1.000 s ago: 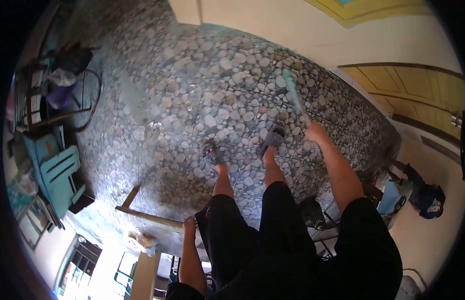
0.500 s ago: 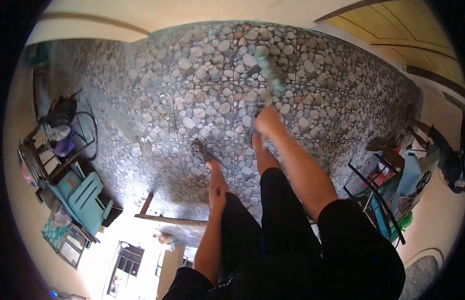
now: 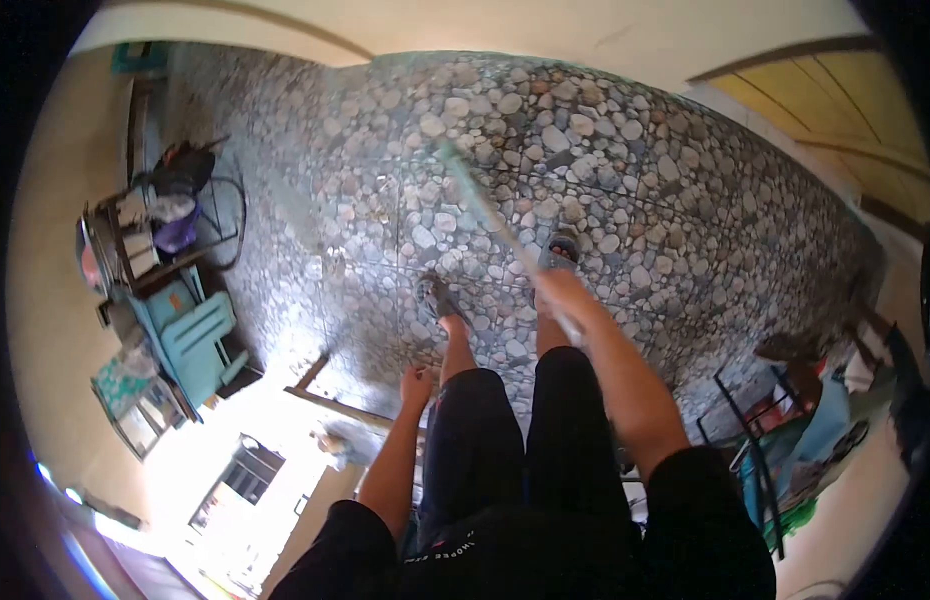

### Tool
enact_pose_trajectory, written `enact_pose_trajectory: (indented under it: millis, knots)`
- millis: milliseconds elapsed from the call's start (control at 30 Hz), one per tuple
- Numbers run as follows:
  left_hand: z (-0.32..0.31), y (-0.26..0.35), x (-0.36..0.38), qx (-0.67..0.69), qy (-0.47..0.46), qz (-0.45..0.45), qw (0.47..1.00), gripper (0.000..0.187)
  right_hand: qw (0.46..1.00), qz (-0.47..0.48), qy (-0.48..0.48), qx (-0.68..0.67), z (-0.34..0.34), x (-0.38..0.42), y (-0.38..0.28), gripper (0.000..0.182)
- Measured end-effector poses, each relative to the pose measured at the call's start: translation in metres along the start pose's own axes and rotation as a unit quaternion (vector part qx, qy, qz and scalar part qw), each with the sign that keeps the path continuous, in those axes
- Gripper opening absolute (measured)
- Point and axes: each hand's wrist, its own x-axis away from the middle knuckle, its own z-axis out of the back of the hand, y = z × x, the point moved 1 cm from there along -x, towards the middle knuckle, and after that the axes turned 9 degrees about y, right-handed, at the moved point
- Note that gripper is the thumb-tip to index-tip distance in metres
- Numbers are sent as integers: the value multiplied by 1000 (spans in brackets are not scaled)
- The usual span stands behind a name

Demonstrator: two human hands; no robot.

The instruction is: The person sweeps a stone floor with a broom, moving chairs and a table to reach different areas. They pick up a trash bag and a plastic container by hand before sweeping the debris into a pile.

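Note:
My right hand (image 3: 565,292) is wrapped round the pale shaft of a long-handled tool (image 3: 515,245), just beyond my right knee. The tool slants up and left over the pebble-patterned floor (image 3: 685,240) to a blurred greenish far end; what kind of head it has is unclear. A short piece of the shaft shows below the hand. My left hand (image 3: 416,385) hangs beside my left knee, fingers curled, away from the tool; anything inside it is too small to tell. Grey slippers (image 3: 441,298) are on my feet.
Light blue plastic chairs (image 3: 195,335) and a loaded rack (image 3: 135,240) stand at left. A wooden bar (image 3: 340,408) lies near a bright doorway. At right are a dark-framed chair (image 3: 750,450) with cloths and a dark-clothed person (image 3: 910,390). Yellow panels (image 3: 815,100) line the upper right.
The tool's far end has swung left, and more of its shaft shows. My right hand is lower in view. My left hand has moved down off my leg. The whole view has shifted.

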Motion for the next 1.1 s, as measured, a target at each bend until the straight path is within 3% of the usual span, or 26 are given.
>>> enact_pose_trajectory:
  millis: [33,67,100,200,267,300,367,467,533,600,667,733,800,867,1000,1067,1100]
  knots:
    - [5,-2,6,-72,22,-11,997,38,998,-59,6,-6,31,36,-31,28]
    - [7,-6,10,-146,41,-21,988,41,995,-32,-46,-87,63,24,-2,26]
    - [5,-20,11,-135,40,-12,990,41,984,-109,-32,-139,91,31,-4,28]
    - [-21,-51,15,-183,-21,35,982,57,989,-75,109,65,149,68,-41,26]
    - [-30,-42,31,-254,-50,126,957,74,955,-49,188,222,188,47,-21,24]
    - [-30,-33,35,-248,-56,127,959,74,953,-49,192,230,188,44,-23,24]
    - [-24,-14,39,-267,-24,118,956,84,916,-9,289,277,185,36,-35,16]
    - [-12,8,40,-301,-61,180,934,88,915,-27,283,287,203,-40,-31,13]
    - [-10,4,35,-315,-47,185,930,85,814,71,301,492,177,-89,-45,16]
    - [-5,-2,34,-330,-34,191,924,82,725,58,259,635,119,-124,-78,17]
    - [6,-9,28,-311,-31,193,930,81,576,128,156,792,66,-177,-99,18]
    - [15,-19,19,-297,-25,186,936,80,650,47,178,737,-2,-203,-134,18]
    - [23,-29,18,-289,-22,190,938,79,652,80,158,737,-61,-202,-169,16]
    - [30,-40,14,-270,-24,180,945,77,666,-3,101,739,-112,-203,-206,16]
    - [58,-57,3,-237,-23,181,954,76,645,79,159,744,-205,-199,-247,14]
    - [72,-66,-2,-202,-28,174,963,75,560,133,136,806,-241,-220,-244,15]
    - [71,-76,-7,-186,-26,175,966,74,530,189,114,819,-276,-180,-243,14]
